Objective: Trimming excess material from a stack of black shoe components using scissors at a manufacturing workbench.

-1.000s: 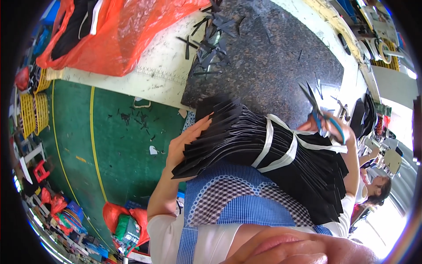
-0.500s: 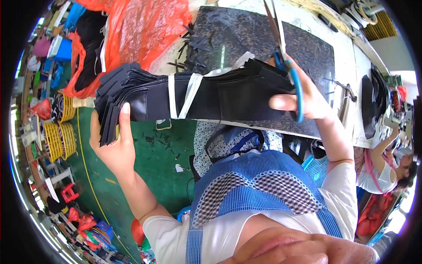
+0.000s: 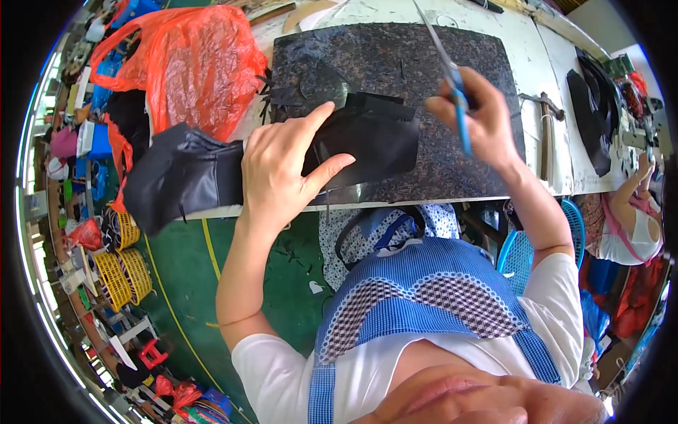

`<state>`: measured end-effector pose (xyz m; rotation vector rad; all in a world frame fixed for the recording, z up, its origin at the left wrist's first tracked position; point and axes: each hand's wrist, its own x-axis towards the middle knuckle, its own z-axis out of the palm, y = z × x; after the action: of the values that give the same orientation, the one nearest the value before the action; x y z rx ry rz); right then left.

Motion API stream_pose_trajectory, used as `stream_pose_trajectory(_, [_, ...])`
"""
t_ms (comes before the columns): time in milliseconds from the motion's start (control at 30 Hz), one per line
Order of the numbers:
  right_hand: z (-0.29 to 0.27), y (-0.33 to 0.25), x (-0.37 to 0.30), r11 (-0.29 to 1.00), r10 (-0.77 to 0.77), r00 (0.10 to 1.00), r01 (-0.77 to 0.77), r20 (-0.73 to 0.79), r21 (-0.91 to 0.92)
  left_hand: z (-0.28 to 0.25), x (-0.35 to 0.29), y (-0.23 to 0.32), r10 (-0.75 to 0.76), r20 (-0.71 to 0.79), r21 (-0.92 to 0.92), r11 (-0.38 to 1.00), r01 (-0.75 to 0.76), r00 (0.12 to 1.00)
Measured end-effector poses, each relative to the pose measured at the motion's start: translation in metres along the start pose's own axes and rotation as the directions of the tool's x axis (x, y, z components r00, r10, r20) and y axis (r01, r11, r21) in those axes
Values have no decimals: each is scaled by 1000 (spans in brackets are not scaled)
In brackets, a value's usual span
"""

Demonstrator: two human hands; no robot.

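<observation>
A thick bundle of black leather-like pieces lies along the table's near edge, partly on a dark cutting board. The bundle's left end sticks out past the board. My left hand rests across the middle of the bundle, thumb and index finger spread apart; it covers most of the white ties. In my right hand are scissors with blue handles, raised above the board to the right of the bundle. Their blades point away from me.
An orange-red plastic bag sits at the back left. A hammer lies right of the board, with black cut pieces beyond it. Yellow baskets stand on the floor at left. Another person works at far right.
The bundle has come down from between both hands onto the board. My left hand has shifted from its left end to its middle. My right hand has let go of the bundle, keeping the scissors.
</observation>
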<state>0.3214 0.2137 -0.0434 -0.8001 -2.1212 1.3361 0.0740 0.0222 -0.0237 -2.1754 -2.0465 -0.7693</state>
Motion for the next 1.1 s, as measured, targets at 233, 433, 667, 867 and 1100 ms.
stream_pose_trajectory(233, [-36,1,-17,618,-359,911,393,201,-681,9,3,6,39,-101,-16,999,-41,994])
stream_pose_trajectory(433, [-37,7,-1,521,-458,847,501,269,-691,8,2,7,47,-79,11,999,-46,996])
stream_pose_trajectory(667, [-32,14,4,556,-434,842,531,322,-639,5,-2,8,48,-81,28,999,-45,996])
stream_pose_trajectory(867, [-34,24,-9,886,-108,942,237,318,-400,3,0,12,7,-6,-85,996,-7,1000])
stream_pose_trajectory(1100, [-37,14,-14,827,-245,952,304,185,-473,8,4,15,-69,73,-119,990,77,995])
